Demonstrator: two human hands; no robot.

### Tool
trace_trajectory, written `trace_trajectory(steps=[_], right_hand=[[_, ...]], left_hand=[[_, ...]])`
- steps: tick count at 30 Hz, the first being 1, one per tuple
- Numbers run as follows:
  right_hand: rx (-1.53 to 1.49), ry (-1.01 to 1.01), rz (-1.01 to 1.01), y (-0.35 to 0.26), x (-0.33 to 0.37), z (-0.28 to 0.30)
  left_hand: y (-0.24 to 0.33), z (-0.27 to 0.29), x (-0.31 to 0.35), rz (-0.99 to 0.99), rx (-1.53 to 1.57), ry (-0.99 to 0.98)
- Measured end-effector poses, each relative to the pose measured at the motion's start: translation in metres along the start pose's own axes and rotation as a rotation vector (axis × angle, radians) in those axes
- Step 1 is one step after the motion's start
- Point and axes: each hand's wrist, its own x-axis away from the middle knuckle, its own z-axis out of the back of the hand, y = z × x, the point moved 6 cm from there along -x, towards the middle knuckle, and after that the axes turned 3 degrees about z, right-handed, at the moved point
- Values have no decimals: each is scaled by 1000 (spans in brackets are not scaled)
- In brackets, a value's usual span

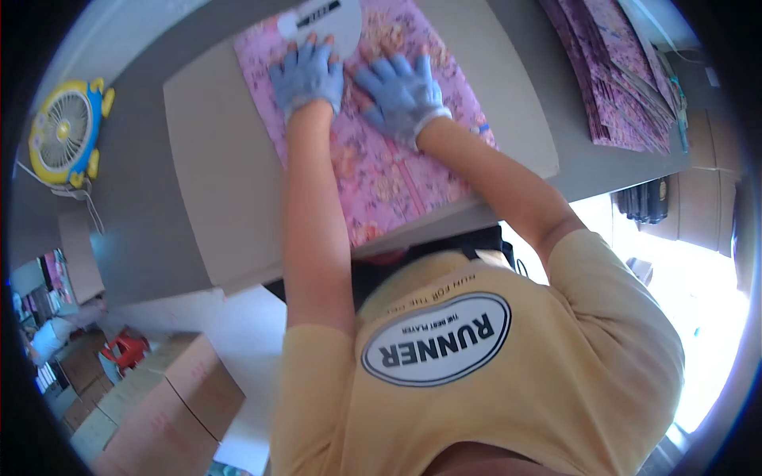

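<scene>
A flat pink piece with a floral print (373, 186) lies on a beige board (226, 159). At its far end is a pale rounded patch (343, 30) with a black strip across it. My left hand (308, 79), in a blue-grey glove with bare fingertips, rests flat on the piece by the near edge of this patch. To the right, my right hand (401, 94) in a matching glove presses flat on the print with its fingers spread. Neither hand grips anything. Whether the pink piece is a bag, a cover or a sheet, I cannot tell.
The board sits on a grey table (139, 182). A stack of similar floral pieces (615, 87) lies at the far right. A yellow and blue fan (67, 131) stands at the left. Cardboard boxes (163, 412) and another person's arm (75, 319) are at the lower left.
</scene>
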Motion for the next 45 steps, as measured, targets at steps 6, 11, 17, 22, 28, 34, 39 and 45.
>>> trace_trajectory(steps=[6,11,17,22,28,34,39,45], right_hand=[[-72,-4,261,16,26,12],[16,129,180,63,-45,-6],[-85,-225,-62,141,-192,-30],[-245,-91,-79,152,-241,-33],[-136,12,78,118,-158,-25],[91,196,335,78,-15,-33],[16,115,305,47,110,13],[-114,84,133,12,189,34]], left_hand=[[-5,12,12,29,120,55],[-3,13,14,84,154,-101],[-1,16,11,59,162,-86],[1,13,5,71,87,-113],[-6,1,4,45,73,-98],[-8,-1,6,72,79,-89],[-2,1,1,100,87,-115],[-5,3,8,102,27,-110]])
